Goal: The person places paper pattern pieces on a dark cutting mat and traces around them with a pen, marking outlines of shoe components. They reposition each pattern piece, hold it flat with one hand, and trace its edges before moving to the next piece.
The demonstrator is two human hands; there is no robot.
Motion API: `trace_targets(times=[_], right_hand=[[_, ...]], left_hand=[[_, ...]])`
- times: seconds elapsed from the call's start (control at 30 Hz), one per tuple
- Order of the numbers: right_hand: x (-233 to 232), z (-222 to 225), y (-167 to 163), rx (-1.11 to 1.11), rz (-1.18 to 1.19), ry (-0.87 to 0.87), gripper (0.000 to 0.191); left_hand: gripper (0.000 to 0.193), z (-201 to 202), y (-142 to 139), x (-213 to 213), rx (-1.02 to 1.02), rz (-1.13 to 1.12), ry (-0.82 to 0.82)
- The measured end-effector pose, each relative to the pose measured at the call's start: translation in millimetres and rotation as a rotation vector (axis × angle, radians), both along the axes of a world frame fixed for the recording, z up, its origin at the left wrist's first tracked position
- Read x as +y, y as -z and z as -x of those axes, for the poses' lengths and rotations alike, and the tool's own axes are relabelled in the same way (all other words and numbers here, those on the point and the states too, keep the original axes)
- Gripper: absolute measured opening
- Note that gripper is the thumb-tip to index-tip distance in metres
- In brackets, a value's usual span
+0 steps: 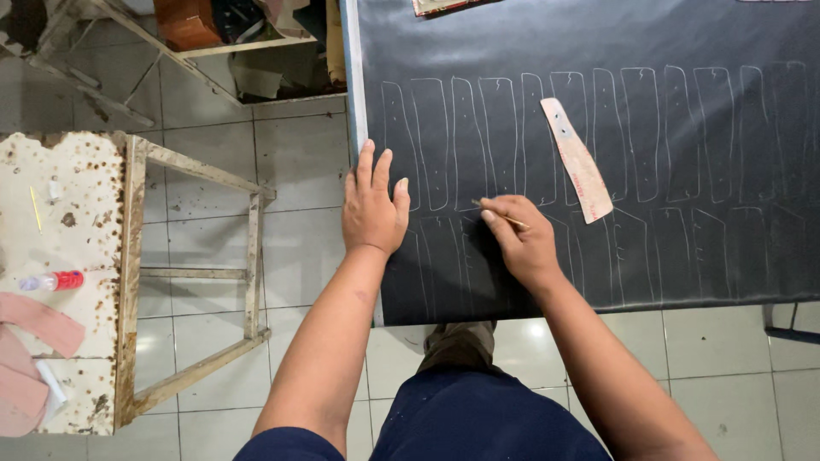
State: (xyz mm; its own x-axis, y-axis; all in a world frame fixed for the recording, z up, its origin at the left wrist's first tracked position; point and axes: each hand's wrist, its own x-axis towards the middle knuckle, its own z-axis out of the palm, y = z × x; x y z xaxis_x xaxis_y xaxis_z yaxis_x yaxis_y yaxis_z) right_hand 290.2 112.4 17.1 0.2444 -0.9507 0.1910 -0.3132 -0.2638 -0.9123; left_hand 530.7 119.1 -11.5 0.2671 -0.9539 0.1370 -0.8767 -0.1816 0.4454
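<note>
A large black sheet (598, 34) covers the table and carries two rows of chalk-white traced outlines. My left hand (373, 205) lies flat on its left edge, fingers together and holding nothing. My right hand (521, 239) grips a thin pencil-like marker (500, 213), its tip resting on the sheet between the two rows of outlines. A pale, narrow cardboard template (579, 160) lies loose on the sheet, just above and to the right of my right hand, not touched by either hand.
A stained white side table (60, 196) with a rusty frame stands at the left, holding a small red-capped bottle (53, 281) and pink cut pieces (38, 320). Tiled floor lies between the tables. A cluttered shelf (248, 43) sits at the top.
</note>
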Motion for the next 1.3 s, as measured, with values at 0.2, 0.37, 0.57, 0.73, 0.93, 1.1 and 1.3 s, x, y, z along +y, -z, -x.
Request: trace_targets(times=[0.2,0.37,0.57,0.73,0.93,1.1,1.3], right_hand=[[2,-4,3,0.057,-0.092,0.108,0.015],[2,-8,5,0.122,0.012,0.114,0.014],[1,-9,7,0.132,0.055,0.096,0.013],[1,-4,10,0.068,-0.026,0.075,0.011],[-30,-13,12,-0.073,0.013,0.079,0.014],[-92,-47,24,-0.126,-0.035,0.093,0.019],[-156,-88,39,-0.336,-0.128,-0.043,0.025]], left_hand=[[0.053,-1,0,-1,-0.002,-0.015,0.007],[0.054,-2,0,-2,-0.015,-0.019,0.009],[0.054,-1,-2,-1,-0.015,-0.009,0.009],[0.054,-1,-2,0,0.004,0.006,0.008],[0.057,0,-2,-1,0.006,0.013,-0.004],[0.061,-1,-1,0,0.051,0.146,-0.026],[0.056,-2,0,0,0.104,0.052,-0.042]])
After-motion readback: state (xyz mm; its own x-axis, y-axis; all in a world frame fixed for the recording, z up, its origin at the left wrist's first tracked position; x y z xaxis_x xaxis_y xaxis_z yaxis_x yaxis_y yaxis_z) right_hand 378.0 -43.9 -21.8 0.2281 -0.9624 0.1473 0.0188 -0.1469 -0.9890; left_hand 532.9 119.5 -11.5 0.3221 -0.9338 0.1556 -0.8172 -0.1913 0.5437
